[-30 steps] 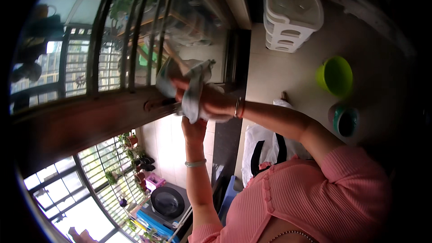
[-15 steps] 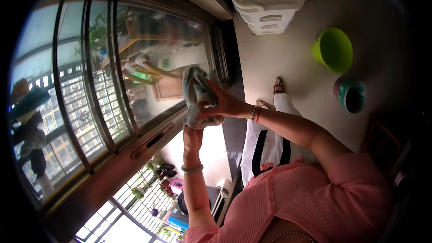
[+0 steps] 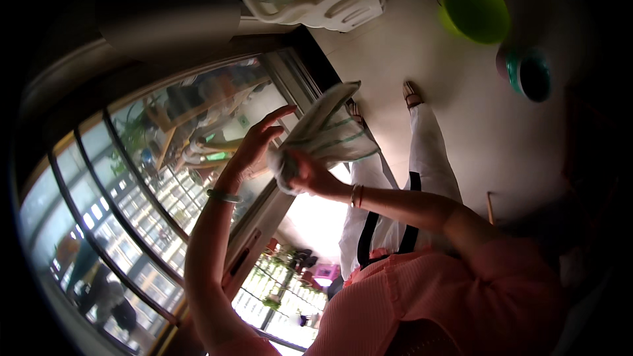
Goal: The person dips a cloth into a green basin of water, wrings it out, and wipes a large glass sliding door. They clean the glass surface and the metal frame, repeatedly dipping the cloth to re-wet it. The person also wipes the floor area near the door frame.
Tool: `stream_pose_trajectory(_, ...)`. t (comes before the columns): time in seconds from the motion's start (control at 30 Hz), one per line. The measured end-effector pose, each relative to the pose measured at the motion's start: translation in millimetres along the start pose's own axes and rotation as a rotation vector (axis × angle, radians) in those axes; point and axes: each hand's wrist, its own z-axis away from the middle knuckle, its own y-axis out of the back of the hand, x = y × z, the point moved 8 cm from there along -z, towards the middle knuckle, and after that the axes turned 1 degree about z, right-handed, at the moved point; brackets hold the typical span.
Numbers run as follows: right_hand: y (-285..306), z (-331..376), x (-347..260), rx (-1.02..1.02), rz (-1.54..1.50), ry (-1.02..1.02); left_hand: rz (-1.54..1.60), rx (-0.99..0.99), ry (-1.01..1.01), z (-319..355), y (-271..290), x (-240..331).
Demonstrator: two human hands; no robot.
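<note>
The right hand [image 3: 318,177] has its fingers clamped on a pale, green-striped cloth [image 3: 335,133], fanned out near a glass door [image 3: 165,175]. Just beside it, the left hand [image 3: 252,150] is raised, fingers apart.

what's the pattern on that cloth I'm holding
The cloth is pale with green stripes, clearest in the head view.

right grip [image 3: 316,177]: clutching striped cloth [image 3: 335,133] | left grip [image 3: 256,142]: spread, before glass door [image 3: 168,188] | green bucket [image 3: 476,8]: on floor [image 3: 494,142]
</note>
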Motion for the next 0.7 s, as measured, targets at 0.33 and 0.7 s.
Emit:
stream_pose_trajectory(0.33,-111.8,25.1,-1.4,-0.286,0.425,0.201,-0.909,-0.480,-0.251,19.5,-25.7,-210.0)
stream_pose_trajectory(0.7,-108.5,35.1,71.7,-0.015,0.150,0.138,-1.138,-0.817,0.132,45.9,-38.3,-172.1)
